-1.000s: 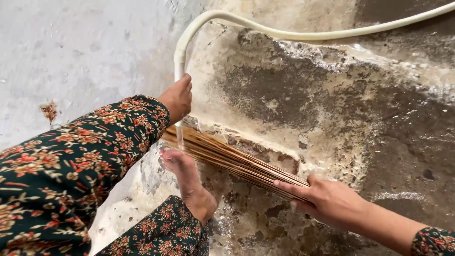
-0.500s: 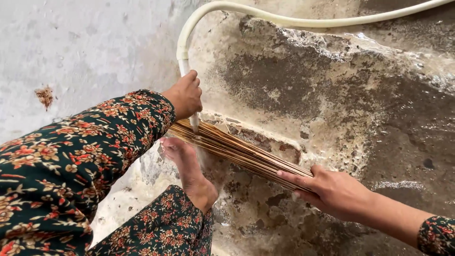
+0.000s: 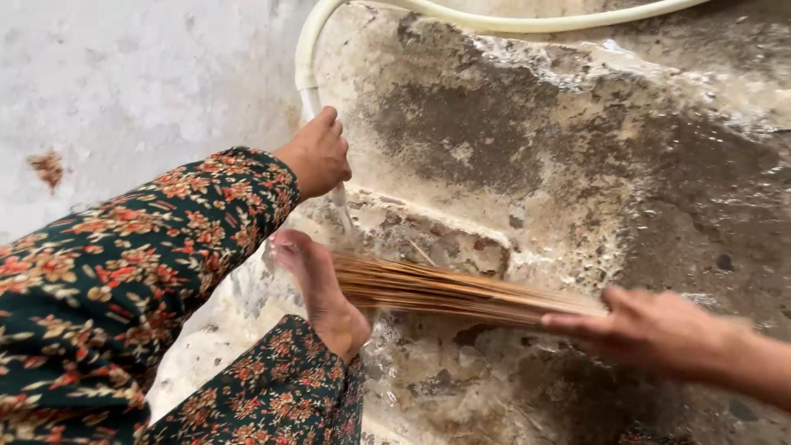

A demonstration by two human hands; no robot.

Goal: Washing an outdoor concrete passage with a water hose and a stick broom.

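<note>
The left hand [image 3: 317, 155] is clenched around the white hose [image 3: 306, 62], near its outlet end. At four o'clock from it, the right hand [image 3: 659, 330] (blurred, so its grasp looks firm but is hard to judge) holds the stick broom [image 3: 445, 290], whose bristles lie flat on the wet, stained concrete floor [image 3: 577, 148], tips beside a bare foot [image 3: 325, 292] at nine o'clock.

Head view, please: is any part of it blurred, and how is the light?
Head view: the right hand and the broom it grips are motion-smeared; the left hand on the hose is sharp; light is soft and even, without hard shadows or glare.
</note>
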